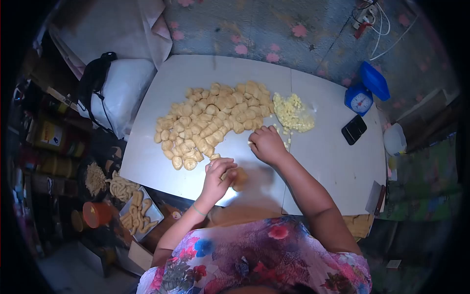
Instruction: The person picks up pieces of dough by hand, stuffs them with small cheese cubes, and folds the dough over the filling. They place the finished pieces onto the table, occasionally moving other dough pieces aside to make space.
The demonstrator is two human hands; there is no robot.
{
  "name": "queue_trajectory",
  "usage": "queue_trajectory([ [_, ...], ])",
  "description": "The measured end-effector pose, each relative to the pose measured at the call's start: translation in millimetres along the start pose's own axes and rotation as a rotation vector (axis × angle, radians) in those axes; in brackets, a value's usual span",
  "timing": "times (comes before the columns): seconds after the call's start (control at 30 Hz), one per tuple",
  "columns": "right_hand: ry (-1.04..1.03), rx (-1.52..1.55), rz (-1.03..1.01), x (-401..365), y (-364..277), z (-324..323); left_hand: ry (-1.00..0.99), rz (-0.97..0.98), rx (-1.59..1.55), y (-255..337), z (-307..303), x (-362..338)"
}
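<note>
Extending right hand (268,145), left hand (218,182) near dough (190,164)

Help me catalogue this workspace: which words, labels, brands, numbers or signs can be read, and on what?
None can be read.
Dial of the blue scale: markings too small.
Pale label at far left: print too blurred.

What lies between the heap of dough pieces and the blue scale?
In the head view, a patch of pale yellow cubes lies beside the dough pieces; from there to the scale, the table is bare.
</note>
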State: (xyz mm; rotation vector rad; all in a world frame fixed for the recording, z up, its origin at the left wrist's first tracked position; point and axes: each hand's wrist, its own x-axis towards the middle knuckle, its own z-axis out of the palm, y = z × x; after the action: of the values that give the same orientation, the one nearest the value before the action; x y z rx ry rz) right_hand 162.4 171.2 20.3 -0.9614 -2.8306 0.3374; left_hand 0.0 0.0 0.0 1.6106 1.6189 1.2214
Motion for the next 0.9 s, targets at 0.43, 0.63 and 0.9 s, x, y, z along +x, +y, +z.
queue_trajectory([
  [0.43,0.15,0.435,-0.057,-31,-12,-21,0.104,-0.24,-0.283,37,-10,21],
  [0.63,0.088,0.667,-0.09,-46,-49,-51,0.022,-0.504,-0.738,40,1,19],
  [0.9,0.399,0.382,-0.292,-54,-55,-57,0.021,-0.471,-0.798,59,0,17],
])
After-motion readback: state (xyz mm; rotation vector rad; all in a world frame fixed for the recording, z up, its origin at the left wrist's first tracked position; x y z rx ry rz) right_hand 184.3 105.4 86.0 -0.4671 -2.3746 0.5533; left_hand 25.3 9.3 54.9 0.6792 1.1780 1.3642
